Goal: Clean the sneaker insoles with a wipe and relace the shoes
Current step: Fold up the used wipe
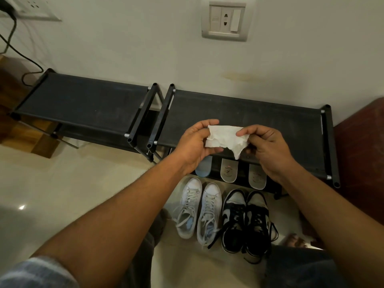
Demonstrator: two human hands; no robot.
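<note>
A person's left hand (194, 140) and right hand (268, 146) meet at the centre of the frame. Each pinches one end of a crumpled white wipe (225, 138) between thumb and fingers, so both hands are closed on it and it hangs stretched between them. The wipe sits in the air over the front edge of a black shoe rack (280, 125) that stands against the wall.

Just below the hands, three insoles show from under the rack's top shelf: a blue insole (204, 168) partly behind the left wrist, and two grey insoles (229, 170) to its right. Lower in the frame, a pair of white sneakers (199, 210) and a pair of black-and-white sneakers (246, 219) stand side by side on the pale floor. The dark pair's laces lie loose and trail at the sides.

The wiping does not appear to have begun. The wipe looks thin, and its lower edge is already ragged, so pulling the two ends apart too hard would likely tear it. A heavy stroke could also knock the insoles over, and the trailing laces could snag a reaching hand.
</note>
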